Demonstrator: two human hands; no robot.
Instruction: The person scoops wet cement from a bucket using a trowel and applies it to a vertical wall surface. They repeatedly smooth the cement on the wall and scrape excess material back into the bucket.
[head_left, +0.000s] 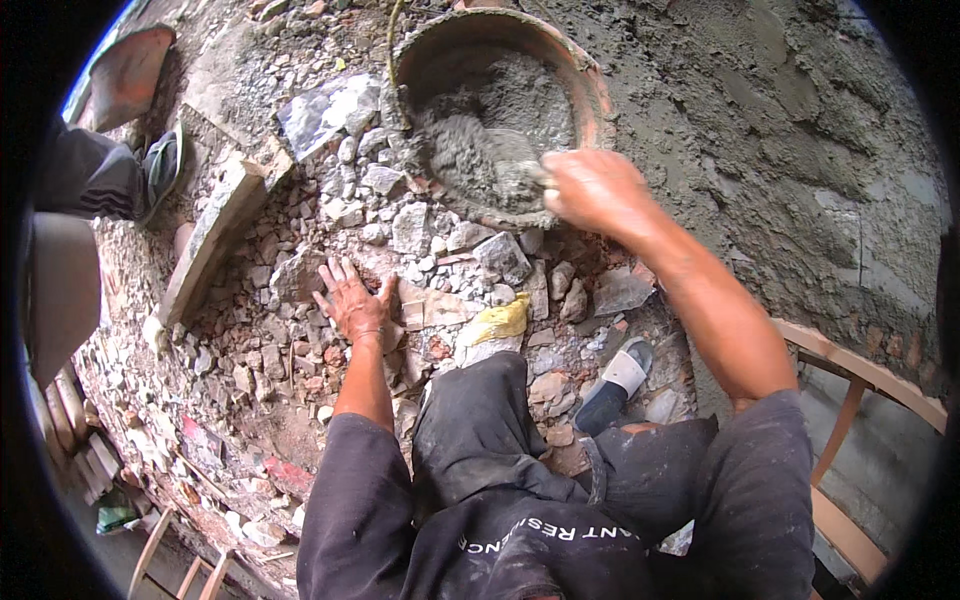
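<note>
near the top centre of the frame we see a round bucket point(592, 85) standing at the edge of the rubble point(275, 370), with wet grey mortar point(455, 120) inside it. the right hand point(598, 190) reaches in over the bucket's lower right rim, its fingers curled around the handle end of what we take to be a trowel point(512, 160), whose smeared blade lies against the mortar; the hand is blurred, so we cannot make out the exact hold. the left hand point(355, 305), left of centre in the frame, rests on the stones with its fingers spread and nothing between them

as for progress, we judge the work to be partway along: the mortar looks mixed and wet, and a rough grey coat covers much of the surface point(730, 120) at the upper right of the frame. that coat is lumpy and ridged, so we would not call it finished. toward the right edge we see smoother, paler patches that seem thinly covered or bare, and a good amount of mortar appears left in the bucket to be used
</note>
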